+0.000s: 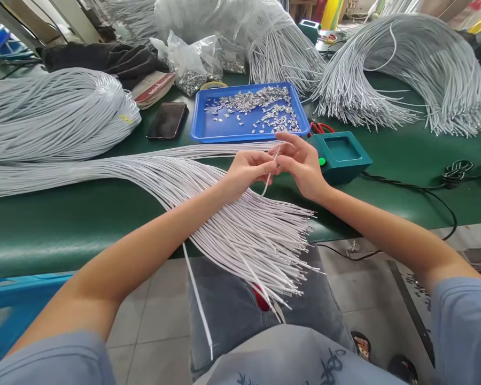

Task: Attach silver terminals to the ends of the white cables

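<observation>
My left hand (251, 167) pinches a white cable (266, 183) close to its end, above the table. Fingertips of my right hand (300, 162) meet at the same cable end; whether they also hold a small metal piece I cannot make out. Beneath my left forearm a fanned bundle of white cables (240, 224) spreads over the table edge and my lap, its stripped ends pointing right. Just behind my hands lies a blue tray (232, 136) with many small metal terminals (260, 101). A green device (340, 155) with a lit green button stands beside my right hand.
Coiled grey cables (44, 115) lie at the left, and more bundles (409, 64) arch at the back right. A phone (167, 121) and plastic bags of metal parts (194, 67) sit near the tray. A black cord (409, 185) crosses the table's right side.
</observation>
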### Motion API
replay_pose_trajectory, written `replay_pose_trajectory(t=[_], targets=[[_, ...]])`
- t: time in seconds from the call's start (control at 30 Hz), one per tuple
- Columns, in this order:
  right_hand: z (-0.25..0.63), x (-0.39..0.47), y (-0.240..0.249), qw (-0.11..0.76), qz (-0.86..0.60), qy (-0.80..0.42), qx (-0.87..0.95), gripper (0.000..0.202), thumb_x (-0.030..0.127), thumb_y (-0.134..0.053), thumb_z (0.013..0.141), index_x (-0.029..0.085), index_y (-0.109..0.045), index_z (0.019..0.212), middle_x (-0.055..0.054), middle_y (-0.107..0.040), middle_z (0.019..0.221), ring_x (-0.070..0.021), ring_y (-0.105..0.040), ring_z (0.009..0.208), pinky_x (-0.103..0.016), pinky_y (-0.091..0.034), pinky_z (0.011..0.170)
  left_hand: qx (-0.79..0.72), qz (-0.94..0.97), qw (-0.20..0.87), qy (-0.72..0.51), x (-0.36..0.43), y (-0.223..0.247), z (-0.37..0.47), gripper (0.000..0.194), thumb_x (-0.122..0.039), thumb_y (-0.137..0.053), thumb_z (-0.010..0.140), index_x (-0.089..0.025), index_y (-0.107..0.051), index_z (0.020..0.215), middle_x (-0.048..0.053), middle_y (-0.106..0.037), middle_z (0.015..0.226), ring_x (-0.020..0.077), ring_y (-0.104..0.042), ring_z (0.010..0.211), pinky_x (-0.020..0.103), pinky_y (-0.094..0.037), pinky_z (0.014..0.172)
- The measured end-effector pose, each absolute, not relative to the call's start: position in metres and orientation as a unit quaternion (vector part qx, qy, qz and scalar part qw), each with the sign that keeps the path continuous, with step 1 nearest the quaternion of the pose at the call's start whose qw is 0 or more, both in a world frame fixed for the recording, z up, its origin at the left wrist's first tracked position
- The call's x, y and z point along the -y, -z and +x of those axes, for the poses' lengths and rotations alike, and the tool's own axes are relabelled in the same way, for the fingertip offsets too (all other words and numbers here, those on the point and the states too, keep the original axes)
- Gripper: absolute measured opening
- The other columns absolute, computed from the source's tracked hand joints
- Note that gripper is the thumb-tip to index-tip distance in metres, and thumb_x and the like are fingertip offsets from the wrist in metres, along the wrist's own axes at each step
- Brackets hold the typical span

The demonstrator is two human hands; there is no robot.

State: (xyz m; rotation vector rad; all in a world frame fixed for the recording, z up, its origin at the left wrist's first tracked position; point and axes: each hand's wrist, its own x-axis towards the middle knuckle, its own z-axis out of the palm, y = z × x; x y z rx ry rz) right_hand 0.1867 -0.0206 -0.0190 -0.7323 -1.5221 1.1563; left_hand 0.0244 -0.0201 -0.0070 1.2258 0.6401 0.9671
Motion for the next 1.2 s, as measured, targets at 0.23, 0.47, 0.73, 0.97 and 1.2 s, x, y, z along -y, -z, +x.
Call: replay_pose_trajectory(t=[0.23,0.47,0.73,0.97,1.2], targets=[[0.186,0.019,0.016,0.508,-0.325,-0.440,0.666,0.047,0.048,-0.066,0.079,0.026,-0.054,0.119,0.000,-0.063,0.089,-0.0127,-0.061,0.080,-0.028,-0.056,0.066,-0.301,0.559,0.647,-0.422,0.019,0.006,0.024,0.038,-0.042,-0.087,0.059,-0.010,-0.070,0.070,0.002,-0.067,0.068,0.0068,-0.058,0.054,0.020,-0.050,0.051],[0.187,0.022,0.011,0.510,-0.339,-0.425,0.666,0.046,0.048,-0.065,0.080,0.025,-0.053,0.118,0.001,-0.062,0.084,-0.0132,-0.063,0.079,-0.031,-0.057,0.072,-0.309,0.557,0.645,-0.422,0.019,0.007,0.026,0.041,-0.043,-0.089,0.054,-0.011,-0.068,0.071,-0.001,-0.062,0.059,0.0065,-0.058,0.050,0.019,-0.051,0.051],[0.195,0.016,0.007,0.563,-0.300,-0.389,0.664,0.038,0.047,-0.069,0.080,0.027,-0.054,0.108,0.001,-0.062,0.082,-0.0133,-0.064,0.079,-0.031,-0.059,0.075,-0.263,0.595,0.631,-0.423,0.016,0.008,0.024,0.043,-0.048,-0.085,0.060,-0.010,-0.065,0.068,-0.001,-0.060,0.054,0.0072,-0.058,0.047,0.018,-0.049,0.047],[0.198,0.013,0.004,0.540,-0.355,-0.365,0.670,0.037,0.049,-0.059,0.086,0.027,-0.053,0.115,-0.003,-0.064,0.095,-0.0147,-0.064,0.088,-0.029,-0.058,0.068,-0.269,0.556,0.647,-0.447,0.015,0.007,0.021,0.042,-0.045,-0.086,0.059,-0.011,-0.065,0.069,-0.001,-0.063,0.058,0.0090,-0.063,0.049,0.019,-0.054,0.049],[0.192,0.021,0.003,0.485,-0.345,-0.447,0.668,0.048,0.047,-0.069,0.078,0.024,-0.053,0.117,0.000,-0.067,0.084,-0.0131,-0.065,0.077,-0.028,-0.058,0.065,-0.255,0.581,0.650,-0.418,0.017,0.008,0.023,0.040,-0.046,-0.085,0.061,-0.011,-0.067,0.067,0.001,-0.064,0.059,0.0103,-0.061,0.046,0.019,-0.049,0.043]])
